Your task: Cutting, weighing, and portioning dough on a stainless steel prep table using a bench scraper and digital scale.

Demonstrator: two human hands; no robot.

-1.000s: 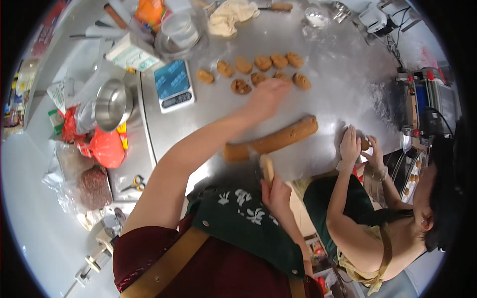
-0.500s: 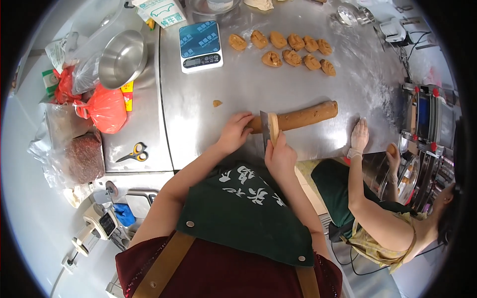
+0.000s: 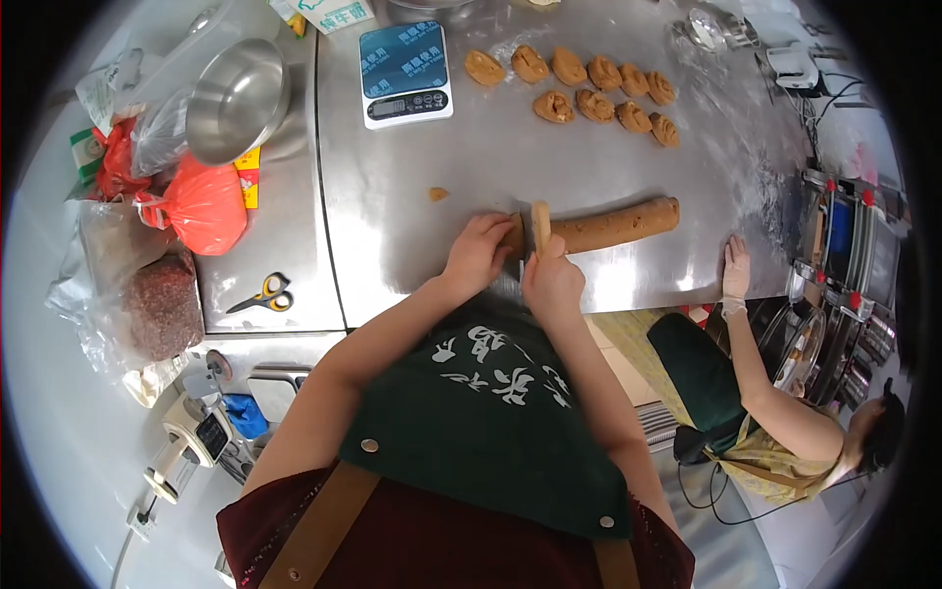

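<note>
A long brown dough log (image 3: 618, 224) lies across the steel table in front of me. My right hand (image 3: 552, 285) is closed around the wooden handle of a dough scraper (image 3: 541, 228), whose metal blade stands on edge across the log near its left end. On the blade's left side, my left hand (image 3: 479, 253) grips the short end piece of dough (image 3: 514, 238) between fingers and thumb. Whether the blade has passed fully through is hidden. A small dough scrap (image 3: 438, 194) lies beyond my left hand. Farther off, several cut dough pieces (image 3: 568, 66) sit in two rows.
A digital scale (image 3: 404, 74) stands at the far left of the pieces. Scissors (image 3: 263, 294), a steel bowl (image 3: 237, 102) and red plastic bags (image 3: 201, 208) occupy the left side. At right, a co-worker's gloved hand (image 3: 735, 270) rests on the table edge near floury patches.
My view has shifted slightly. The scraper's handle stands more upright, and my left fingers remain at the log's end. The co-worker has shifted right, and their other hand is no longer visible.
</note>
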